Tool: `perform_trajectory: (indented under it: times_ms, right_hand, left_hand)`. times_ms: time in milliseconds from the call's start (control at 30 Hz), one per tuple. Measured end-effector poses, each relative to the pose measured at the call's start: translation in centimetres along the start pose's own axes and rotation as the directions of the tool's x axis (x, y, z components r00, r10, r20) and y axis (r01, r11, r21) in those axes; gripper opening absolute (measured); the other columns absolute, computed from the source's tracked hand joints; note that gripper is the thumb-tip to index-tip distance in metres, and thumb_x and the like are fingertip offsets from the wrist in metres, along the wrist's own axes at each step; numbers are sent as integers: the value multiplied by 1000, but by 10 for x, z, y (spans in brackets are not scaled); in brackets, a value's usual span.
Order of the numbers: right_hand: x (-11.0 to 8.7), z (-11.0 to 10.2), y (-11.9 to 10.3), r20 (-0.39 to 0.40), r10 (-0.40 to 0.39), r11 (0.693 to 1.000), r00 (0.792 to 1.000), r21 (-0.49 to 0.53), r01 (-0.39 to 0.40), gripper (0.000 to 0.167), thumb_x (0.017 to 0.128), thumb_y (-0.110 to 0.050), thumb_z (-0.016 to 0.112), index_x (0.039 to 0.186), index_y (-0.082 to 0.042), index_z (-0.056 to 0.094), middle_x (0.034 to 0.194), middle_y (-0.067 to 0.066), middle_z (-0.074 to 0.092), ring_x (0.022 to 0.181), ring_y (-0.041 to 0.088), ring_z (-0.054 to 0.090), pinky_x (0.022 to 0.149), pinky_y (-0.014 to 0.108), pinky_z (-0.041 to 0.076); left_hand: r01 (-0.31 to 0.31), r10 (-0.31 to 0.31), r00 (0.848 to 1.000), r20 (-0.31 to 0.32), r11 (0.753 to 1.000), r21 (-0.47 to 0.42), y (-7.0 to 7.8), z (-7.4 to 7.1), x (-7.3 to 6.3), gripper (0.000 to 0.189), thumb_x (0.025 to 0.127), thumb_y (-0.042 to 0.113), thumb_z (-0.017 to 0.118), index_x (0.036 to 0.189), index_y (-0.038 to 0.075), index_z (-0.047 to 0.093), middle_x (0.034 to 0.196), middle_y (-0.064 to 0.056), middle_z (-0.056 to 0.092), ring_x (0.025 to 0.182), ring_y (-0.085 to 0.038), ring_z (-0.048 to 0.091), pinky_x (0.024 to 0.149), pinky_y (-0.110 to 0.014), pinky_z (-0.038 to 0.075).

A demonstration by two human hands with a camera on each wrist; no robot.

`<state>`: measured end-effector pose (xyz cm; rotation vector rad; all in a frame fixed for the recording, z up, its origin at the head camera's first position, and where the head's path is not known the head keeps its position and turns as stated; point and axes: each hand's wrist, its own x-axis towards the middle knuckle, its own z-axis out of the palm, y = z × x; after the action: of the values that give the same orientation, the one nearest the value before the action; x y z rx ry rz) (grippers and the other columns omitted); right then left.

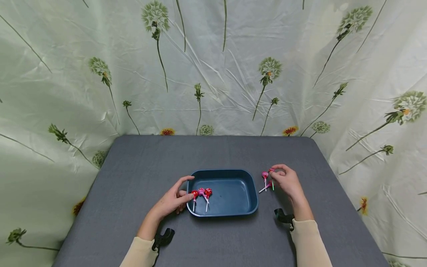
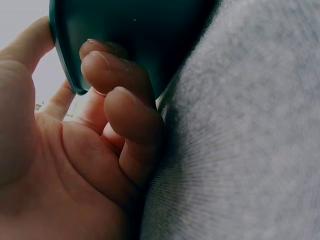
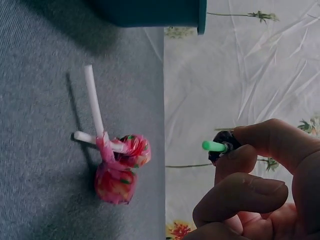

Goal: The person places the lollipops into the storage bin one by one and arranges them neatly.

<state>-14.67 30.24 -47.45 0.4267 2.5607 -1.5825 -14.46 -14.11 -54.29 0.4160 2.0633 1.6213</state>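
A dark blue rectangular tray (image 1: 233, 196) sits on the table. My left hand (image 1: 169, 202) grips its left rim, with the thumb over the edge and other fingers bent against the outer wall, as the left wrist view shows. Inside the tray at its left end lie several lollipops (image 1: 201, 191) with red and pink wrappers and white sticks. To the right of the tray, my right hand (image 1: 288, 183) pinches a lollipop (image 3: 216, 146) with a green stick by its wrapped head, above the table. Two pink-wrapped lollipops (image 3: 116, 182) with white sticks lie crossed just left of that hand.
The table has a grey cloth cover (image 1: 213, 244). Behind and beside it hangs a pale curtain (image 1: 230, 74) printed with dandelions. A black strap mount (image 1: 163, 237) is on the left wrist, and another black mount (image 1: 283, 216) is on the right.
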Motion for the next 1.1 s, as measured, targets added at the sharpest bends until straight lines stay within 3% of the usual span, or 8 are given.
perform_trajectory:
  times_ms: [567, 867, 1100]
  right_hand:
    - [-5, 13, -10, 22, -12, 999, 1000, 40, 11, 37, 103, -17, 66, 135, -1, 56, 72, -8, 56, 57, 6, 42, 55, 25, 36]
    - [-8, 21, -17, 41, -25, 996, 999, 86, 21, 36, 101, -15, 69, 132, 1, 56, 72, -5, 61, 61, 9, 52, 59, 26, 45]
    - [-9, 25, -20, 36, -31, 998, 999, 62, 29, 34, 103, -17, 67, 132, -2, 57, 73, -6, 58, 62, 9, 49, 57, 24, 40]
  left_hand:
    - [0, 0, 1000, -2, 1000, 0, -1, 0, 0, 64, 107, 31, 64, 162, 31, 30, 72, -2, 55, 58, -14, 51, 54, -30, 48]
    - [5, -5, 1000, 2, 1000, 1, -2, 0, 1, 63, 107, 30, 64, 161, 30, 31, 72, -2, 56, 57, -14, 51, 54, -30, 48]
    - [9, -9, 1000, 0, 1000, 3, -3, 0, 2, 63, 107, 30, 64, 161, 31, 31, 73, -3, 56, 58, -14, 51, 53, -30, 48]
